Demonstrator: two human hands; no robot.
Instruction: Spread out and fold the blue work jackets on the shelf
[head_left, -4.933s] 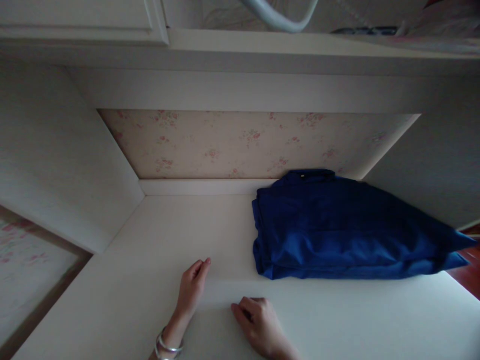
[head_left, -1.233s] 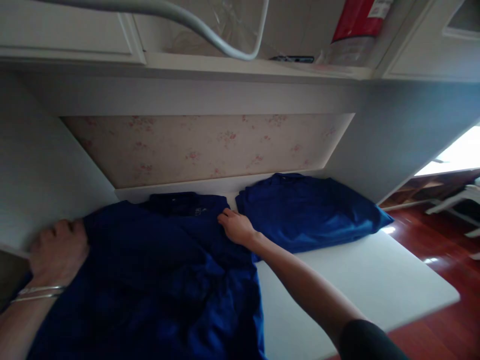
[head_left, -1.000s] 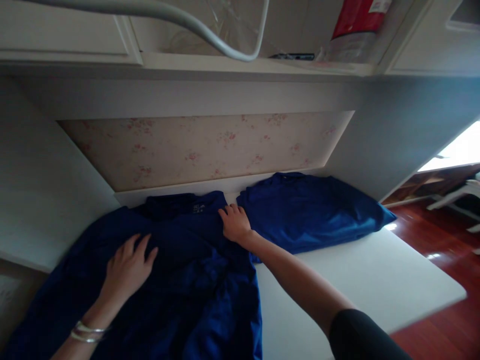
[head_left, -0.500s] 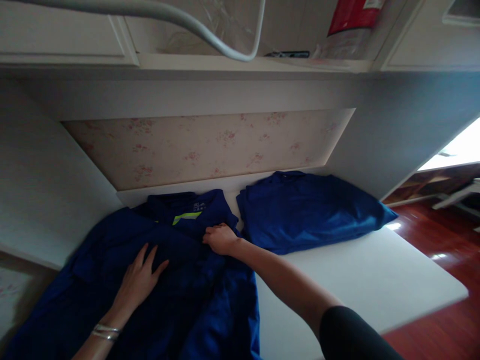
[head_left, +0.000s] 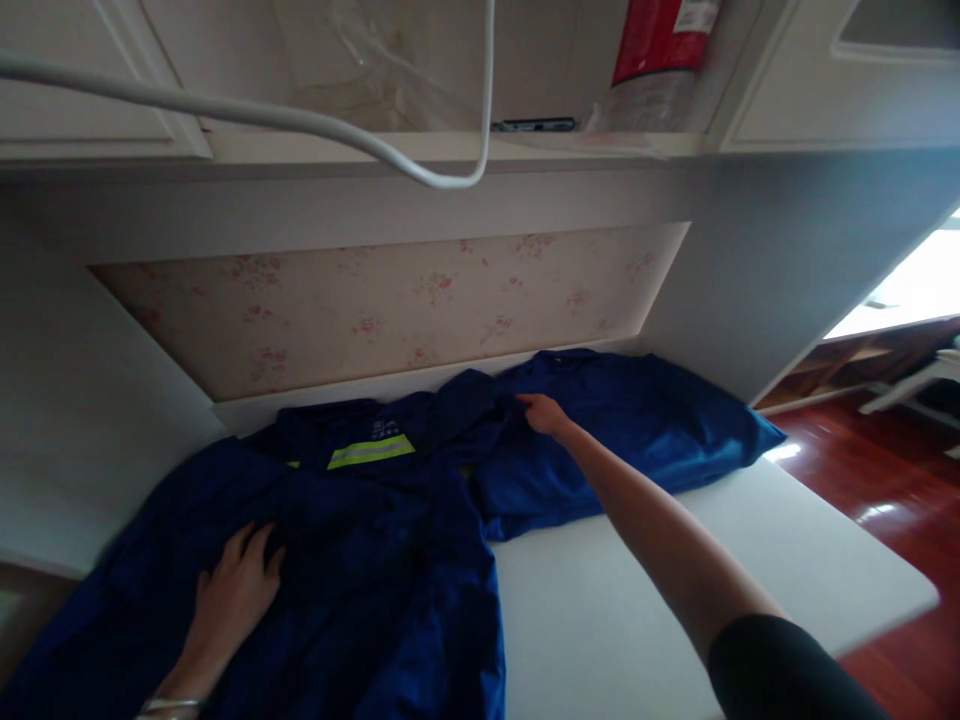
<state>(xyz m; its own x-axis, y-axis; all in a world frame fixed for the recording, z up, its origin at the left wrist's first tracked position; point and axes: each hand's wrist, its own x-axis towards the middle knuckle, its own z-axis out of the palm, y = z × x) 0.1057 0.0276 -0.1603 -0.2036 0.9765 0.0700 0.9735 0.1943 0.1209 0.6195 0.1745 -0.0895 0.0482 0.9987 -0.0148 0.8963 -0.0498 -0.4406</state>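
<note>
A dark blue work jacket [head_left: 360,540] with a yellow-green reflective strip [head_left: 371,452] lies spread on the white desk [head_left: 660,590], at the left. My left hand [head_left: 232,595] rests flat on its front, fingers stretched out. My right hand [head_left: 544,412] reaches to the back and pinches the jacket's right shoulder or sleeve cloth, drawn out over a folded blue garment [head_left: 660,425] that lies at the back right of the desk.
A flowered back panel [head_left: 390,300] and white side walls close in the desk alcove. A shelf above holds a red canister [head_left: 660,50] and a hanging white cable [head_left: 315,120]. Red wooden floor [head_left: 892,480] lies to the right.
My right hand has moved from the collar rightward and back, pulling cloth over the folded garment. The reflective strip shows more. My left hand has slid down and left on the jacket.
</note>
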